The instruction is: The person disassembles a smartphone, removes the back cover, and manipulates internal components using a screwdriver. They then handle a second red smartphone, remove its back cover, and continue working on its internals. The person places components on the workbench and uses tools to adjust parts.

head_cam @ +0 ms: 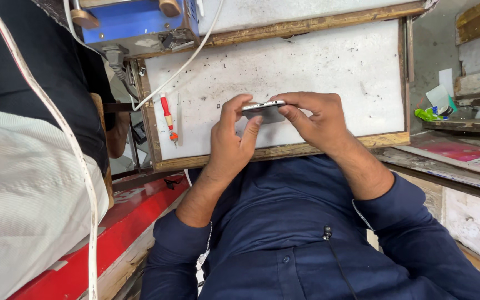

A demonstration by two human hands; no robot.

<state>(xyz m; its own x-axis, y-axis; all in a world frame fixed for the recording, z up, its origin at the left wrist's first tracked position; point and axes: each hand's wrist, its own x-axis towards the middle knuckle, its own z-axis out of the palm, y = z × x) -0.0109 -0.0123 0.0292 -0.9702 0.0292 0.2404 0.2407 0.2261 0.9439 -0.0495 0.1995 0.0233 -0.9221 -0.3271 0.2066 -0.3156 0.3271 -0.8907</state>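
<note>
A scuffed white worktop point(306, 61) in a wooden frame point(284, 151), beside a red bench point(123, 222).

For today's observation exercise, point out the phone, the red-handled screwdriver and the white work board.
Phone point(264, 109), head view: on its grey edge, between the left hand point(230, 139) and right hand point(318, 119).
Red-handled screwdriver point(166, 113), head view: on the red handle.
White work board point(318, 61), head view: on bare surface.
</note>
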